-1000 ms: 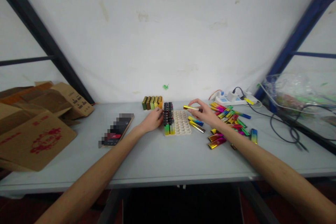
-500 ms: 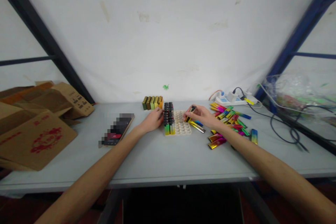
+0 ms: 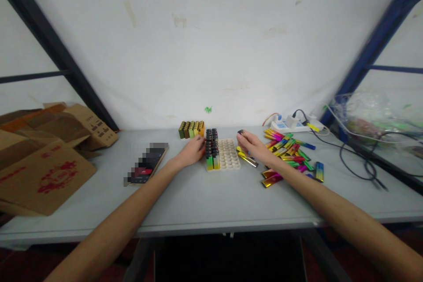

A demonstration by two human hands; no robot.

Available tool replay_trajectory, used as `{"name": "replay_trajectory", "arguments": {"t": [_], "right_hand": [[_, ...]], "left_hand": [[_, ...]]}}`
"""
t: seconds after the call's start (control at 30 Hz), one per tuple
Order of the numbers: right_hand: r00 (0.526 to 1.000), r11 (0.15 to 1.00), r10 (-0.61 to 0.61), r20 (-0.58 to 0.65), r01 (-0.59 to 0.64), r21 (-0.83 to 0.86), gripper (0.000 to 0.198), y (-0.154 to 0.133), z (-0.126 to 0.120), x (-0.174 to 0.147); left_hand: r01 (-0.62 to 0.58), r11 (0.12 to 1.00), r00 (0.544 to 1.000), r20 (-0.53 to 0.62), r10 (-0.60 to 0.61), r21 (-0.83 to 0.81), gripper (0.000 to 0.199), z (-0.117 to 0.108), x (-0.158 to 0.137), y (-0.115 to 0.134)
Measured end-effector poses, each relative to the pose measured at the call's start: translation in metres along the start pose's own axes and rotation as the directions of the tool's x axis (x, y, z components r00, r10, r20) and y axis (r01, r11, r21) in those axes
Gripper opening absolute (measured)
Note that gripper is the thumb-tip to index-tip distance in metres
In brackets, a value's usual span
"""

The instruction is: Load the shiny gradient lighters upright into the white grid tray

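The held lighter (image 3: 240, 132) was located at the right edge of the tray (image 3: 228, 154), its dark head showing above the fingertips and its body concealed; it appeared roughly upright. The right hand (image 3: 254, 146) was clamped on it, thumb and fingers together. One second earlier, a gold lighter lay nearly level in this grip; half a second earlier, the hand was over the tray's right-hand holes, and it had since shifted slightly right. From where I stood, I judged that the piece had been turned on end but was not seated. The upright lighters (image 3: 212, 152) occupied the tray's left portion. The left hand (image 3: 191, 152) remained against their left side; I could not tell whether its fingers were closed on anything. Two loose lighters (image 3: 250, 161) lay just beside the tray, under the right hand. Farther right was the lighter pile (image 3: 291, 147); behind and left, a block of lighters (image 3: 191, 129); beyond the left forearm, a phone (image 3: 153, 158) and cardboard boxes (image 3: 49, 176).
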State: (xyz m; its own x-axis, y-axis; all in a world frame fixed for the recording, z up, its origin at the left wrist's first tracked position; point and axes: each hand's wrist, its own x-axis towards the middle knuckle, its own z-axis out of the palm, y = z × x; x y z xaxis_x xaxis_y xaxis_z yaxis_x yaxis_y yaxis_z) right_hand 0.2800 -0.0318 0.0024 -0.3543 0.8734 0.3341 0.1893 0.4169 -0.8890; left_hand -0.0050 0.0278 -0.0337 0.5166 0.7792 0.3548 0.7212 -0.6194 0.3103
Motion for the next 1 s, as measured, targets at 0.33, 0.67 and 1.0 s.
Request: {"name": "replay_trajectory", "arguments": {"t": [0.33,0.67,1.0], "right_hand": [[0.980,0.947,-0.035,-0.193,-0.030,-0.320,0.049,0.009,0.005,0.000],[0.988,0.961,-0.062,-0.142,0.020,-0.277,0.044,0.005,0.007,-0.002],[0.971,0.924,-0.207,-0.120,0.153,-0.351,0.040,0.000,-0.001,0.007]], "left_hand": [[0.005,1.000,1.000,0.021,-0.005,0.012,0.012,-0.004,-0.001,0.003],[-0.003,1.000,1.000,0.020,0.003,0.009,0.012,-0.003,0.000,0.001],[-0.017,0.999,1.000,0.016,0.016,0.041,0.013,0.001,0.001,-0.002]]}}
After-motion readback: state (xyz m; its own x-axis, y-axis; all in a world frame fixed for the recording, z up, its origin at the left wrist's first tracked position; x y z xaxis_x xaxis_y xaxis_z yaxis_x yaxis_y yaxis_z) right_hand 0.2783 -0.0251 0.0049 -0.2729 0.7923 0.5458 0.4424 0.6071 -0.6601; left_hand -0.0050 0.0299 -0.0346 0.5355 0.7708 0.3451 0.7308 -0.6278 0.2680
